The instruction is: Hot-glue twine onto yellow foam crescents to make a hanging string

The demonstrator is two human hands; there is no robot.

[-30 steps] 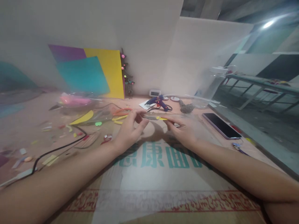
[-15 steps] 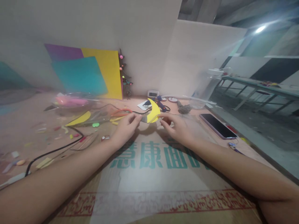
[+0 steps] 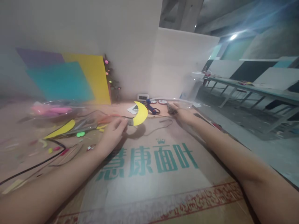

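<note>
A yellow crescent-moon cutout [image 3: 141,114] is pinched at its lower tip by my left hand [image 3: 116,129], whose fingers are closed. Grey-brown twine [image 3: 130,122] wraps that tip, just beyond my fingertips. My right hand [image 3: 183,115] reaches far forward with its fingers around a small bundle of the same twine [image 3: 172,109]; blur softens the grip. Between the two hands, a loose strand [image 3: 166,120] curves over the tabletop. Behind the crescent lies a dark blue glue gun [image 3: 153,108].
Coloured sheets [image 3: 63,81] lean against the wall at left, beside a wire sprig with beads [image 3: 111,77]. A clear bag with pink pieces [image 3: 54,109], a yellow leaf-shaped piece [image 3: 61,129], a black cord [image 3: 56,143] and scraps lie left. A small digital clock [image 3: 142,97] stands behind.
My right hand has left the crescent and moved forward and right to the twine bundle. My left hand still holds the crescent. The view has turned slightly right.
</note>
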